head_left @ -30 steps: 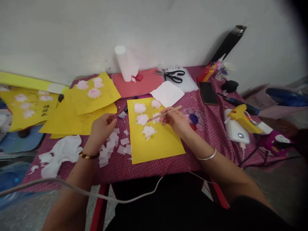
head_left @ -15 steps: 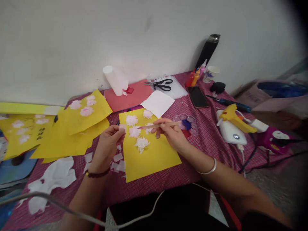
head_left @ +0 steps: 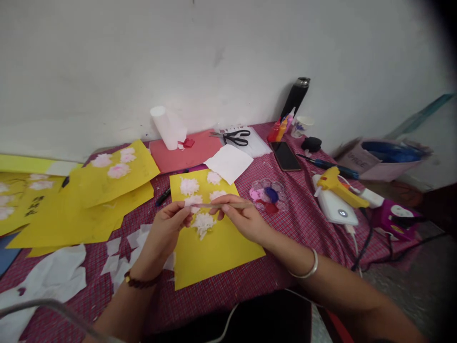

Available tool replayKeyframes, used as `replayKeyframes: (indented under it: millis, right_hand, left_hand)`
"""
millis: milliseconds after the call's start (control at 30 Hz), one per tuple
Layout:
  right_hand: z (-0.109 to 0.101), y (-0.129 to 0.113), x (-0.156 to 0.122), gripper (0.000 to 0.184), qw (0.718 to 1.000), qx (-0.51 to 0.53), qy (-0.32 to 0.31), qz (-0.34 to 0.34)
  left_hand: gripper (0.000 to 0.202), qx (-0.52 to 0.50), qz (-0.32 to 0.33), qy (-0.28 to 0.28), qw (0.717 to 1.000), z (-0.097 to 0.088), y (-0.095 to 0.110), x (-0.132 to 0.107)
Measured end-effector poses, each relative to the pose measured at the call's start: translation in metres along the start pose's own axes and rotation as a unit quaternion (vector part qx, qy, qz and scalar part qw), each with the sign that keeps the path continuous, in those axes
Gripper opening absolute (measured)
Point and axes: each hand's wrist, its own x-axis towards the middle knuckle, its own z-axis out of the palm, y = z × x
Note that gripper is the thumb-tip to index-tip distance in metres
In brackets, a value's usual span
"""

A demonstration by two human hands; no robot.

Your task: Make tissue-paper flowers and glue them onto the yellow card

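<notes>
The pencil (head_left: 205, 206) is above the yellow sheet (head_left: 214, 255), near the tabletop's (head_left: 293, 228) front edge. Its long axis runs almost level across, and its tip points left. The right hand (head_left: 248, 223) pinches it; the left hand (head_left: 164, 233) pinches a paper piece (head_left: 187, 203). Half a second ago, the tip was apart from this hand; now it reaches the fingertips.

A dark beaded bracelet (head_left: 141, 282) is showing. Right of it, black clothing (head_left: 274, 314) and a silver bangle (head_left: 315, 262) are appearing.
</notes>
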Motion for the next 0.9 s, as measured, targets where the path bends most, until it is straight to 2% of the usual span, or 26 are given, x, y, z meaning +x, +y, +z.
replayKeyframes:
  millis: [200, 300, 400, 533, 633, 733, 800, 833, 900]
  right_hand:
    - [0.002, 0.005, 0.001, 0.022, 1.0, 0.023, 0.011, 0.009]
    - [0.002, 0.005, 0.001, 0.02, 0.995, 0.095, 0.035, 0.016]
    - [0.002, 0.004, 0.002, 0.018, 0.974, 0.214, 0.046, 0.052]
    - [0.0, 0.003, 0.003, 0.018, 0.937, 0.335, 0.035, 0.097]
    - [-0.002, 0.003, 0.005, 0.019, 0.923, 0.365, 0.044, 0.113]
    - [-0.003, 0.005, 0.008, 0.029, 0.919, 0.368, 0.065, 0.125]
    - [-0.003, 0.006, 0.009, 0.036, 0.92, 0.357, 0.074, 0.14]
    - [-0.004, 0.006, 0.01, 0.035, 0.922, 0.348, 0.078, 0.15]
    - [-0.005, 0.007, 0.011, 0.031, 0.921, 0.335, 0.105, 0.171]
  left_hand:
    - [0.021, -0.032, -0.007, 0.012, 0.999, -0.001, 0.001, -0.003]
    - [0.022, -0.097, -0.041, -0.018, 0.994, -0.002, 0.01, -0.007]
    - [0.025, -0.149, -0.072, -0.051, 0.985, 0.0, 0.022, -0.013]
    - [0.027, -0.123, -0.044, -0.073, 0.989, 0.011, 0.033, -0.016]
    - [0.024, -0.072, -0.001, -0.064, 0.995, 0.018, 0.037, -0.012]
    - [0.019, 0.048, 0.075, -0.037, 0.995, 0.022, 0.038, -0.009]
    - [0.009, 0.151, 0.161, 0.0, 0.975, 0.025, 0.036, -0.01]
    - [0.005, 0.195, 0.21, 0.016, 0.958, 0.027, 0.034, -0.011]
    - [0.009, 0.259, 0.304, 0.03, 0.916, 0.029, 0.027, -0.012]
